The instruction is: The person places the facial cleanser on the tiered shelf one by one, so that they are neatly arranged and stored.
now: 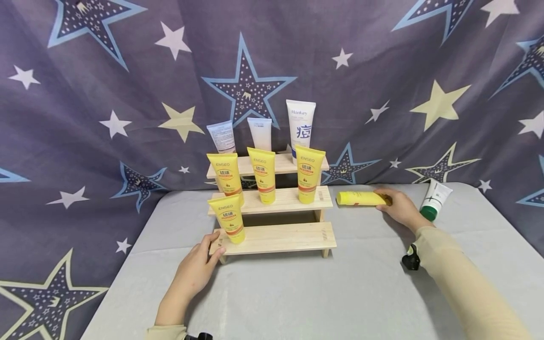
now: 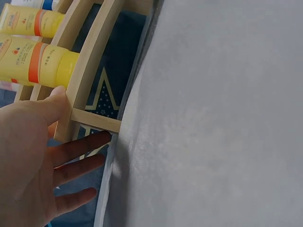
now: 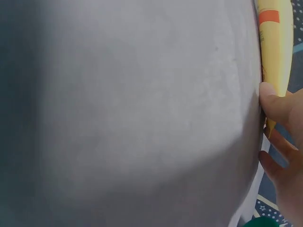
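Note:
A three-tier wooden display rack (image 1: 278, 238) stands in the middle. My left hand (image 1: 197, 264) holds the left end of its lowest step, thumb at the front edge; in the left wrist view the other fingers (image 2: 75, 171) are spread and fairly straight. Beside that thumb stands a yellow tube (image 1: 228, 218), cap down. To the right of the rack, my right hand (image 1: 399, 208) pinches the flat end of another yellow tube (image 1: 359, 198), which lies on its side on the table. The same tube (image 3: 276, 47) shows at the right wrist view's edge, thumb against it.
Three yellow tubes, the middle one (image 1: 263, 177) among them, stand on the second step. Behind, the top step bears a tall white tube (image 1: 300, 123) and two pale tubes (image 1: 260, 133). A white tube with a green cap (image 1: 435, 199) lies right of my right hand. A star-patterned curtain (image 1: 361, 56) hangs behind.

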Action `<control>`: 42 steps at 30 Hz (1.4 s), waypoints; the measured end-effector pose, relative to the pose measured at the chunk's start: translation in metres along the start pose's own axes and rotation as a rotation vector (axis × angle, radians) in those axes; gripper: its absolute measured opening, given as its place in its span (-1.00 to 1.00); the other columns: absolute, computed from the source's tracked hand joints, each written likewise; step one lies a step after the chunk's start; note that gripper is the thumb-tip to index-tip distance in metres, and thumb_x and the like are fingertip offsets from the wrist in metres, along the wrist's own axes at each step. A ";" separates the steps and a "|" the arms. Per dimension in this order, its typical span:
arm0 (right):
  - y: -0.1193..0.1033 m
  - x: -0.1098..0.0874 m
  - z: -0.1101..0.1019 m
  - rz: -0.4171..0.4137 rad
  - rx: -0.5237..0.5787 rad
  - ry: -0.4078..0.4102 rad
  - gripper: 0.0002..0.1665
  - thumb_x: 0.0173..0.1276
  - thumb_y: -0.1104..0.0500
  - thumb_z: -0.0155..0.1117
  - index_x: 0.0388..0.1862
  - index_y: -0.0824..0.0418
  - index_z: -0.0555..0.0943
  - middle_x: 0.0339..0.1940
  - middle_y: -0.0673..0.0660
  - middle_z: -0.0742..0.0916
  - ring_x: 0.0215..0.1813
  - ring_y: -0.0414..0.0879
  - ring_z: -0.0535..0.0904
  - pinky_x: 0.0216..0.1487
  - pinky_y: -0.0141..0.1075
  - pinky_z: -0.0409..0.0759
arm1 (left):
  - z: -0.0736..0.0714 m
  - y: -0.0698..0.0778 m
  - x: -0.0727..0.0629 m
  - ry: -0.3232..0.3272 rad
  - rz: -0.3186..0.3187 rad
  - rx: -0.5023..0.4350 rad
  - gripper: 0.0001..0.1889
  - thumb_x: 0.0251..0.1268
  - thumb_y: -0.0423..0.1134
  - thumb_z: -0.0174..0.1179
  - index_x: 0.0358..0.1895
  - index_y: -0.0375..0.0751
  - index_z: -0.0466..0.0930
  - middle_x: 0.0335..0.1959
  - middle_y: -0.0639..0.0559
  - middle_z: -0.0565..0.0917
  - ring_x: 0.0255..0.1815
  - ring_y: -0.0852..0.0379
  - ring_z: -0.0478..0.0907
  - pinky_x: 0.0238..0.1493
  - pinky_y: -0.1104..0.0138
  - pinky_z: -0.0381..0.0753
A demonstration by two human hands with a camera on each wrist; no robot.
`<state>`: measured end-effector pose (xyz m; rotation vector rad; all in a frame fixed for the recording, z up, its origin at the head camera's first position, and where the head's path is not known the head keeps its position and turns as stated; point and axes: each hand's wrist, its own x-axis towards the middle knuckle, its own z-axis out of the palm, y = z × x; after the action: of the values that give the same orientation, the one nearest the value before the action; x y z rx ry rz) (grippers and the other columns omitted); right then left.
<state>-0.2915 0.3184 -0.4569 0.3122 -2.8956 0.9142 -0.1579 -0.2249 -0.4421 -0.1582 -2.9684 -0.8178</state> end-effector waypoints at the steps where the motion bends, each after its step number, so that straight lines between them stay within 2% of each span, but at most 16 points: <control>1: 0.000 0.000 0.000 -0.008 -0.008 -0.003 -0.43 0.34 0.28 0.37 0.28 0.43 0.49 0.27 0.49 0.52 0.29 0.43 0.38 0.32 0.24 0.27 | 0.000 0.000 0.000 0.000 0.001 0.000 -0.42 0.53 0.08 0.01 0.45 -0.14 0.25 0.30 -0.33 0.48 0.27 -0.31 0.44 0.20 -0.20 0.39; 8: -0.003 -0.003 -0.006 -0.091 -0.010 -0.027 -0.50 0.35 0.33 0.32 0.25 0.45 0.52 0.22 0.51 0.55 0.26 0.43 0.41 0.30 0.27 0.28 | 0.001 -0.002 0.000 0.000 0.007 -0.001 -0.43 0.53 0.07 0.02 0.45 -0.13 0.25 0.31 -0.32 0.48 0.28 -0.30 0.44 0.21 -0.20 0.39; 13: -0.005 -0.007 -0.008 -0.116 0.025 -0.029 -0.57 0.40 0.27 0.29 0.19 0.45 0.56 0.16 0.49 0.59 0.17 0.38 0.50 0.20 0.24 0.41 | 0.001 -0.002 0.000 -0.004 0.007 -0.003 -0.43 0.54 0.08 0.01 0.45 -0.12 0.24 0.31 -0.31 0.48 0.28 -0.30 0.44 0.20 -0.20 0.40; 18: -0.006 -0.013 -0.010 -0.070 0.054 -0.049 -0.49 0.50 0.09 0.21 0.23 0.45 0.53 0.16 0.49 0.60 0.18 0.37 0.51 0.17 0.21 0.45 | 0.001 -0.001 0.000 -0.002 0.009 -0.006 -0.43 0.54 0.08 0.00 0.45 -0.12 0.24 0.30 -0.32 0.48 0.27 -0.30 0.45 0.19 -0.21 0.40; 23: -0.006 -0.016 -0.009 -0.005 0.058 -0.042 -0.39 0.52 -0.06 0.15 0.26 0.42 0.51 0.15 0.48 0.60 0.14 0.34 0.53 0.12 0.18 0.47 | 0.002 -0.001 -0.001 0.002 0.012 -0.007 -0.44 0.54 0.06 0.01 0.45 -0.11 0.25 0.28 -0.32 0.50 0.25 -0.30 0.46 0.17 -0.20 0.42; 30: -0.005 -0.014 -0.006 -0.018 0.055 -0.015 -0.45 0.50 0.01 0.19 0.23 0.41 0.53 0.09 0.45 0.63 0.07 0.30 0.56 0.07 0.15 0.49 | 0.001 -0.003 -0.001 0.004 0.013 0.002 -0.43 0.56 0.10 -0.05 0.46 -0.12 0.23 0.29 -0.32 0.49 0.26 -0.31 0.46 0.17 -0.21 0.41; 34: -0.007 -0.011 -0.005 -0.009 0.046 0.003 -0.48 0.50 0.04 0.20 0.22 0.42 0.54 0.04 0.45 0.65 -0.02 0.25 0.57 -0.02 0.09 0.49 | 0.001 -0.005 -0.001 0.002 0.011 0.006 -0.43 0.56 0.10 -0.05 0.46 -0.10 0.21 0.29 -0.33 0.49 0.26 -0.31 0.45 0.17 -0.21 0.41; 38: -0.009 -0.010 -0.004 0.011 0.037 0.021 -0.46 0.52 0.03 0.17 0.19 0.48 0.53 0.01 0.48 0.65 -0.04 0.29 0.58 -0.03 0.10 0.51 | 0.002 -0.005 -0.001 0.009 0.016 0.012 -0.43 0.56 0.10 -0.04 0.45 -0.12 0.23 0.27 -0.33 0.50 0.24 -0.32 0.46 0.16 -0.21 0.42; 40: -0.011 -0.010 -0.005 0.024 0.034 0.040 -0.44 0.53 0.01 0.15 0.17 0.52 0.53 -0.05 0.48 0.67 -0.08 0.29 0.58 -0.07 0.09 0.52 | 0.002 -0.004 -0.002 0.010 0.018 0.013 -0.43 0.55 0.10 -0.04 0.45 -0.14 0.23 0.27 -0.33 0.51 0.24 -0.32 0.47 0.16 -0.20 0.42; 42: -0.014 -0.011 -0.006 0.049 0.038 0.064 -0.43 0.55 -0.02 0.11 0.10 0.53 0.55 -0.21 0.43 0.68 -0.19 0.24 0.57 -0.16 0.02 0.52 | 0.002 -0.002 -0.002 0.008 0.017 0.010 -0.43 0.55 0.09 -0.04 0.44 -0.14 0.24 0.28 -0.33 0.51 0.24 -0.32 0.47 0.17 -0.20 0.42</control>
<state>-0.2780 0.3128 -0.4460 0.2107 -2.8424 0.9686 -0.1567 -0.2259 -0.4453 -0.1787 -2.9595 -0.7996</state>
